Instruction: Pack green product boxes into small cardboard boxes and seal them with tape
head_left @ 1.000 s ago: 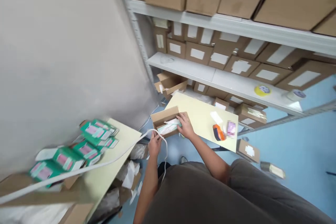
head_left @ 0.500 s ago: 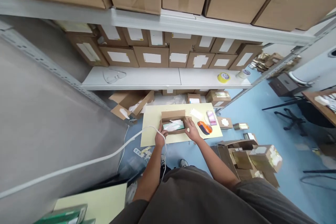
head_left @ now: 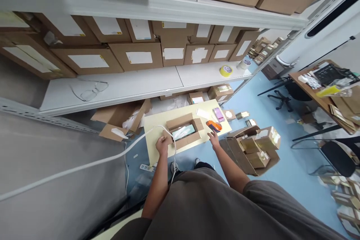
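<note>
On the pale yellow table (head_left: pixel 153 123) lies an open cardboard box (head_left: pixel 184 143), its flaps spread. Inside it is a flat green-and-white packet (head_left: pixel 183 132). My left hand (head_left: pixel 162 145) is closed at the box's left end, its fingers curled on the flap there. My right hand (head_left: pixel 214 139) has left the box and is open, fingers stretched out by the lower edge of an orange and dark blue tape dispenser (head_left: pixel 214 125). I cannot tell whether they touch it. A white slip (head_left: pixel 203 113) and a purple printed item (head_left: pixel 218 114) lie behind the dispenser.
A white cable (head_left: pixel 120 153) crosses in front of the left hand and box. Above the table runs a shelf (head_left: pixel 157 79) with glasses (head_left: pixel 91 92), yellow tape (head_left: pixel 225 70) and several labelled boxes. A large carton (head_left: pixel 239 157) of boxes stands on the floor at right.
My right hand has moved from the box's right side to the tape dispenser. My left hand has slid to the left end, and the box's flaps are spread wider. The view has turned right.
</note>
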Tool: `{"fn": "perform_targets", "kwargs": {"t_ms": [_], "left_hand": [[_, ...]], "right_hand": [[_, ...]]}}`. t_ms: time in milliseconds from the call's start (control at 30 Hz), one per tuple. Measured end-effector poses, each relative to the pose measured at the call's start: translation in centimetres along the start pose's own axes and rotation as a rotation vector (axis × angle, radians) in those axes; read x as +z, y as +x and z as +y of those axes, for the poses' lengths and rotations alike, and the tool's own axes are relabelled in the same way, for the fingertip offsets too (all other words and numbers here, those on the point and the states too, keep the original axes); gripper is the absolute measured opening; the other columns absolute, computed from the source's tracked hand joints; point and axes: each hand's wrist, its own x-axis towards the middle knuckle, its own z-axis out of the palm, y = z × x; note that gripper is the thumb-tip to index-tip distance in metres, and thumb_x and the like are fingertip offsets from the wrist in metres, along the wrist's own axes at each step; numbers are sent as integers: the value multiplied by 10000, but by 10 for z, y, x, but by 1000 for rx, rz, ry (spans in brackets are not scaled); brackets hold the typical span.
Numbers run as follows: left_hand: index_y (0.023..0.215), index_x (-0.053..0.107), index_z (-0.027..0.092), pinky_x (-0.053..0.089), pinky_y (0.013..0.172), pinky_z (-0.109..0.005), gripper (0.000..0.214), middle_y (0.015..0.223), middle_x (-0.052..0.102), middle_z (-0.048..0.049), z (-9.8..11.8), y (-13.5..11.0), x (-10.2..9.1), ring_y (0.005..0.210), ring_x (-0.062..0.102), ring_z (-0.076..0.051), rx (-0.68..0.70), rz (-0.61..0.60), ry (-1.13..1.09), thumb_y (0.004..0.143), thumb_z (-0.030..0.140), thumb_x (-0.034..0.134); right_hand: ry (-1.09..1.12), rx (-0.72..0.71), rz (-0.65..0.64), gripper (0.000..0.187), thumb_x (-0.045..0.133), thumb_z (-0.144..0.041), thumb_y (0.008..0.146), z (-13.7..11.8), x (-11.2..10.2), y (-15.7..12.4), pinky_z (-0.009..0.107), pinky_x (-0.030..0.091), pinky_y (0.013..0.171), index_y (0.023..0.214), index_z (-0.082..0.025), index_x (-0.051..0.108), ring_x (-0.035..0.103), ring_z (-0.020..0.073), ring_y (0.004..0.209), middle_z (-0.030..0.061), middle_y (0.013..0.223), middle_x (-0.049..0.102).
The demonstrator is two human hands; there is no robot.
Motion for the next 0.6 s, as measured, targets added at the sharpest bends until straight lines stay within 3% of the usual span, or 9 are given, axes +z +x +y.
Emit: {"fn": "perform_targets", "kwargs": {"t_ms": [100, 167, 300, 367, 433, 533, 600], "left_hand": [[1201, 804, 175, 589, 1146, -543, 437, 1287, 804, -164, 4, 0, 4, 1295, 730, -363, 240, -303, 219, 833, 400, 876], [1274, 802, 202, 498, 1254, -573, 550, 1500, 707, -167, 3, -2, 5, 1481, 596, -407, 436, -491, 461, 781, 413, 927], [1502, 692, 221, 394, 1327, -603, 874, 1760, 459, -168, -14, -10, 0, 1676, 323, -455, 588, -640, 786, 678, 303, 970], [1548, 651, 200, 364, 1340, -613, 906, 1796, 399, -185, -23, -13, -3, 1712, 250, -443, 615, -676, 825, 689, 248, 933], [1523, 670, 176, 337, 1355, -607, 807, 1790, 410, -196, -28, -12, -6, 1719, 245, -421, 624, -694, 793, 748, 253, 879], [1385, 762, 172, 343, 1358, -588, 555, 1682, 567, -185, -24, -5, -8, 1670, 377, -397, 571, -696, 686, 856, 333, 802], [1263, 814, 193, 376, 1344, -575, 421, 1557, 684, -171, -18, 1, -7, 1606, 486, -380, 517, -673, 620, 887, 381, 788]], "right_hand": [[56, 126, -24, 828, 723, -507, 841, -2, 10, -1, 402, 638, 953, 1609, -247, 553, 694, 331, 1357, 183, 1609, 623], [89, 162, -51, 781, 705, -510, 863, -9, 23, 2, 395, 640, 941, 1586, -249, 568, 706, 318, 1340, 180, 1580, 647], [167, 110, -141, 661, 652, -533, 924, -33, 50, 12, 417, 641, 962, 1522, -253, 626, 728, 310, 1309, 167, 1505, 705], [132, 5, -227, 597, 603, -568, 966, -44, 58, 15, 448, 633, 1013, 1474, -262, 672, 716, 314, 1334, 146, 1490, 724], [-6, -161, -356, 576, 608, -622, 967, -49, 61, 16, 484, 584, 1125, 1408, -273, 729, 670, 324, 1409, 122, 1515, 717], [-278, -459, -587, 639, 799, -659, 831, -48, 56, 15, 503, 441, 1291, 1337, -268, 789, 564, 360, 1536, 115, 1641, 624], [-394, -613, -678, 716, 909, -624, 729, -44, 51, 16, 499, 407, 1318, 1330, -254, 794, 533, 382, 1563, 131, 1689, 570]]}}
